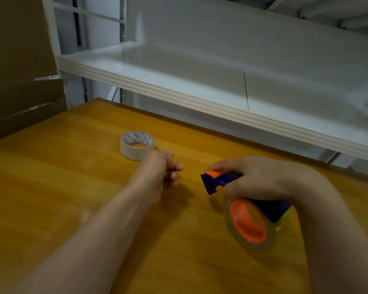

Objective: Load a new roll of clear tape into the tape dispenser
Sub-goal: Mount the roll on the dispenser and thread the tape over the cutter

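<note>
A roll of clear tape (136, 145) with a printed white core lies flat on the wooden table (72, 177). My left hand (157, 175) hovers just in front and to the right of it, fingers loosely curled, holding nothing. My right hand (259, 179) grips the blue and orange tape dispenser (249, 211) from above, near its handle. The dispenser's orange wheel faces me and a thin ring of clear tape sits around it. Its blue cutter end points left toward my left hand.
A white metal shelf (200, 96) runs across the back, overhanging the table's far edge. Brown cardboard boxes (19, 71) stand at the left behind the table.
</note>
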{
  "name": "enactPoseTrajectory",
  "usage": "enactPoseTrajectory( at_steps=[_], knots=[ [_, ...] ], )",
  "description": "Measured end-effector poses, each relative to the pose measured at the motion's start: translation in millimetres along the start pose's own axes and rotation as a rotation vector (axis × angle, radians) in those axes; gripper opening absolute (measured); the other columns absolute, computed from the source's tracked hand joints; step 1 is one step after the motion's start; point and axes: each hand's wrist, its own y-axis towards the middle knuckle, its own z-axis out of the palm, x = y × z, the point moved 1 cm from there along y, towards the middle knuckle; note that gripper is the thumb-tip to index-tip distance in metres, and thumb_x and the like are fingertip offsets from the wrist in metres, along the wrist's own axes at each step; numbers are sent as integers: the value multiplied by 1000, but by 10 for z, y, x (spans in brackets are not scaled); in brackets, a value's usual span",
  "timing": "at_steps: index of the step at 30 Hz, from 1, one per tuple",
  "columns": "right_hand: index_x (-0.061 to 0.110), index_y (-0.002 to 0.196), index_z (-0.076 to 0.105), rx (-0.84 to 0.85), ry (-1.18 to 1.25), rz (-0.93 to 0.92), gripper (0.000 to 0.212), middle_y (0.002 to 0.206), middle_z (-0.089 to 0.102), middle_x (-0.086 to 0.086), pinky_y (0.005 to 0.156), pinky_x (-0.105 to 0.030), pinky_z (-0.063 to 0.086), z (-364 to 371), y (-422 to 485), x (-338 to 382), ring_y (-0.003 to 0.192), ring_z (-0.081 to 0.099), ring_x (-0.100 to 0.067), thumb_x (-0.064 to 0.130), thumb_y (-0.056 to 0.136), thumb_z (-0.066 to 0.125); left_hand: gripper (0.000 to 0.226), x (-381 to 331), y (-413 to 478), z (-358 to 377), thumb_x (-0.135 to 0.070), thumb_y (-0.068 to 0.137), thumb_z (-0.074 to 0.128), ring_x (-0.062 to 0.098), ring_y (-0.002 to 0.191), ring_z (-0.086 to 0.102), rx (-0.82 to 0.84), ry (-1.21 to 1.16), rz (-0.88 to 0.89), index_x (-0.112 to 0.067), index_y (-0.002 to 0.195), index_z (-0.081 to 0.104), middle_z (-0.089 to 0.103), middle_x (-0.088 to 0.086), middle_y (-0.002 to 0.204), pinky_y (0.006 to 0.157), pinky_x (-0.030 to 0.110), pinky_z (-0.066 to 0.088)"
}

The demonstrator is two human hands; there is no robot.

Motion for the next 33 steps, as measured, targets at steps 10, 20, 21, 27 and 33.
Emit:
enactPoseTrajectory(
  at_steps=[10, 20, 21, 27, 33],
  knots=[
    [52, 145, 42, 82, -157, 9, 61, 108, 58, 8, 63, -27, 48, 14, 361, 353, 83, 64, -15, 40, 88, 61, 45, 51, 86, 12, 6, 89, 33, 14, 54, 39, -92, 88, 31, -12, 128, 48, 53, 4, 70, 52, 29, 36],
    [44, 142, 53, 102, -198, 7, 50, 122, 59, 7, 80, -33, 49, 99, 496, 443, 99, 60, -17, 35, 92, 53, 30, 76, 127, 25, 6, 91, 34, 15, 55, 39, -89, 106, 32, -16, 100, 52, 53, 5, 71, 54, 30, 35],
    [42, 140, 55, 105, -202, 17, 49, 122, 63, 5, 77, -33, 47, 104, 507, 445, 93, 60, -16, 35, 92, 54, 30, 79, 119, 19, 6, 90, 34, 15, 55, 39, -92, 105, 34, -17, 94, 52, 53, 5, 71, 54, 30, 35],
    [25, 140, 59, 124, -217, 80, 56, 138, 64, -8, 71, -35, 39, 109, 547, 480, 85, 55, -20, 36, 85, 57, 28, 35, 115, 36, 6, 94, 33, 15, 57, 37, -133, 99, -10, -12, 110, 47, 50, 6, 71, 55, 30, 34],
    [35, 149, 46, 168, -294, 55, 57, 146, 54, 0, 87, -35, 46, 86, 511, 505, 117, 59, -26, 35, 93, 53, 28, 46, 111, 19, 6, 92, 34, 15, 57, 39, -129, 92, -8, -14, 107, 47, 51, 5, 71, 56, 30, 36]
  ],
)
